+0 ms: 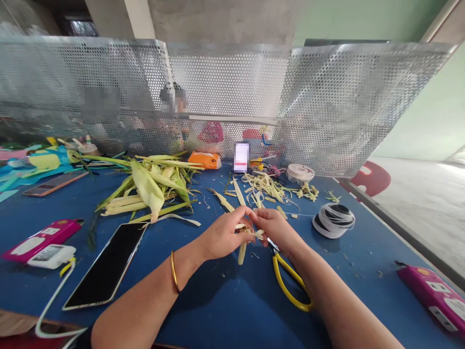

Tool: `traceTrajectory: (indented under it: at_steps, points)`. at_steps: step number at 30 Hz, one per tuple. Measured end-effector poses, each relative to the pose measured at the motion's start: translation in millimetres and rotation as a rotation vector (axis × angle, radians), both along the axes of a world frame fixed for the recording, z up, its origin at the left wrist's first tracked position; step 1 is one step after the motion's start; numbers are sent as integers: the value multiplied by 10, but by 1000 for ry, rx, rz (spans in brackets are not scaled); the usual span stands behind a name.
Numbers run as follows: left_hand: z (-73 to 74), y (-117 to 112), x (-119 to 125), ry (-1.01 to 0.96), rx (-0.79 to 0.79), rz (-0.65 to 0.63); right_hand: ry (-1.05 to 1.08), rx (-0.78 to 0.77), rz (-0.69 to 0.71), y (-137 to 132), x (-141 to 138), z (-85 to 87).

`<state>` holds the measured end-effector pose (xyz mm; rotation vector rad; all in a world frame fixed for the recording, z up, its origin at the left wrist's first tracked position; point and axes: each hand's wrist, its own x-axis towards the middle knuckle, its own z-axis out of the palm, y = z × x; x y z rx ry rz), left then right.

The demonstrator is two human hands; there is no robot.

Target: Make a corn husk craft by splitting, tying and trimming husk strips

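Observation:
Near the middle of the blue table (225, 300), my two hands meet over a small bundle of pale corn husk strips (242, 252). My left hand (228, 232) is closed, thumb and fingers pinching the bundle, with one strip hanging below it. My right hand (278, 230) is closed too, its fingertips on a pale strip end (258, 234) at the bundle's right side. Scissors or cutters with yellow handles (286, 286) lie under my right wrist, their metal end partly covered. A thin thread runs from my right hand toward a spool of white wire or cord (333, 220).
A heap of green corn husks (152, 186) lies at the back left, and husk scraps (267, 186) at the back right. A black-screened tablet or phone (109, 266) and magenta devices (432, 293) flank my arms. A perforated metal screen (225, 77) edges the table's far side.

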<state>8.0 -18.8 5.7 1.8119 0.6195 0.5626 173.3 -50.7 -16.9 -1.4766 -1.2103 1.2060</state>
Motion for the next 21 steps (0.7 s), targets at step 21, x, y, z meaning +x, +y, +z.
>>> traceTrajectory:
  at_steps: [21]
  points:
    - [-87, 170, -25, 12, 236, 593, -719, 565, 107, -194, -156, 96]
